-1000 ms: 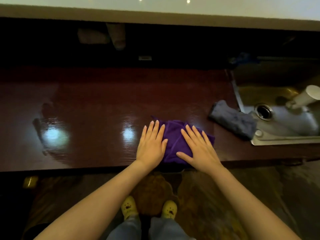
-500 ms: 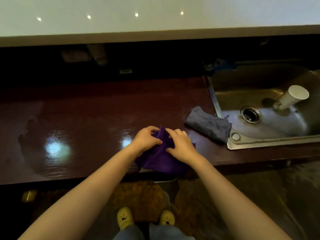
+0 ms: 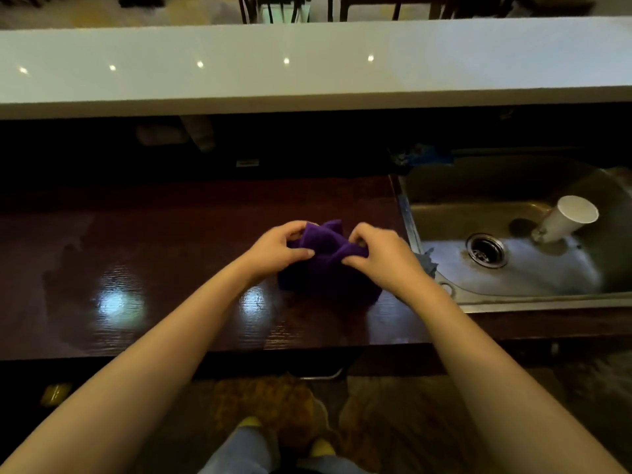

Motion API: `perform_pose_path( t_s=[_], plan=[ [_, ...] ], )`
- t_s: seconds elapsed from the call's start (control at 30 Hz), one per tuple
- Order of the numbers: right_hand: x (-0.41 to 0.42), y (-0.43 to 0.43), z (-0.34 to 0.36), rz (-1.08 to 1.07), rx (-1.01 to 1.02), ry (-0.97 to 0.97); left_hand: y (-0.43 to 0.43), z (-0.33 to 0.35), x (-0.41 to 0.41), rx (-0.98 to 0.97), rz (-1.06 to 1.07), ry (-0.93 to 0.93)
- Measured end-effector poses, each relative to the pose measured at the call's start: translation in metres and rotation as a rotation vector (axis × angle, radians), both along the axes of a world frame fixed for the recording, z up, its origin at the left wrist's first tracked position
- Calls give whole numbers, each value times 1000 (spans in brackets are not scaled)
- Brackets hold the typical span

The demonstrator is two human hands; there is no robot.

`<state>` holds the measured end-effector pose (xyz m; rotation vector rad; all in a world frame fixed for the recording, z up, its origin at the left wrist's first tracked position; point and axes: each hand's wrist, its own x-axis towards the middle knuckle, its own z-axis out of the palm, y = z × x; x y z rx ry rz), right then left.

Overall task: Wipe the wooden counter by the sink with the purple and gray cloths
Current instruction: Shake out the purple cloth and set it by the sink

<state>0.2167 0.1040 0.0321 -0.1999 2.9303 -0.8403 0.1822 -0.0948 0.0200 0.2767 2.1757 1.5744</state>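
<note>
Head view: the left hand [image 3: 277, 249] and right hand [image 3: 384, 256] each pinch the upper folds of the purple cloth [image 3: 325, 268] with curled fingers, bunching it over the right half of the counter [image 3: 154, 241]. The gray cloth [image 3: 428, 263], mostly hidden behind the right wrist, appears to lie at the counter's right edge against the sink [image 3: 513, 299]. A white cup [image 3: 567, 217] leans tilted in the sink.
</note>
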Motion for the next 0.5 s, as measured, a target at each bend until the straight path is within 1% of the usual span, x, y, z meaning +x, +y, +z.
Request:
perform_pose_path(
  t_s=[0.03,0.1,0.2,0.27,0.33,0.37,0.4,0.5],
  plan=[
    [-5,3,14,20,-18,26,1,6,-5,4,-1,28],
    [-18,5,40,129,-77,86,2,20,-14,21,-63,56],
    [-43,2,65,280,-53,153,13,40,-22,103,-223,11],
    [-60,5,72,269,-103,167,24,44,-30,186,-217,-24],
    [-77,15,67,166,-217,149,33,41,-42,287,-107,-59],
    [-83,23,63,105,-273,97,37,38,-48,315,-57,-72],
    [-87,32,57,61,-331,1,42,36,-55,321,-30,-86],
    [-88,61,38,53,-535,-396,61,36,-75,293,-55,-97]
  ],
)
